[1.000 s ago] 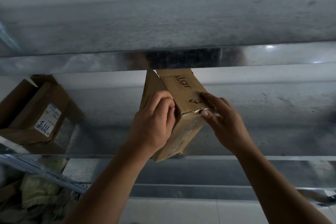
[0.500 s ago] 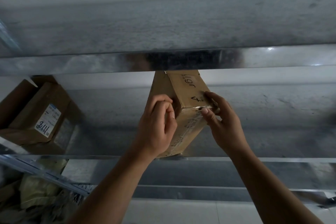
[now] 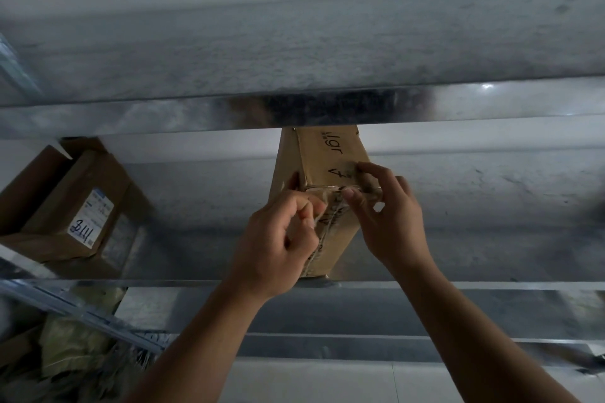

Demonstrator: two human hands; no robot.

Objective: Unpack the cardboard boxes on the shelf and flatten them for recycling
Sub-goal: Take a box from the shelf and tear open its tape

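Head view: A box (image 3: 330, 167) stood tilted on the metal shelf (image 3: 491, 285) as a person worked at its seal. The left hand (image 3: 278, 239), fingers curled, pinched what looked like clear tape (image 3: 322, 188) at the box's near edge, apparently to peel it. The right hand (image 3: 389, 219) gripped the box's right corner between thumb and fingers, likely to steady it. A second box (image 3: 75, 206) sat well left. A beam (image 3: 294, 111) hid the box's far end, and dim light blurred the tape's end.
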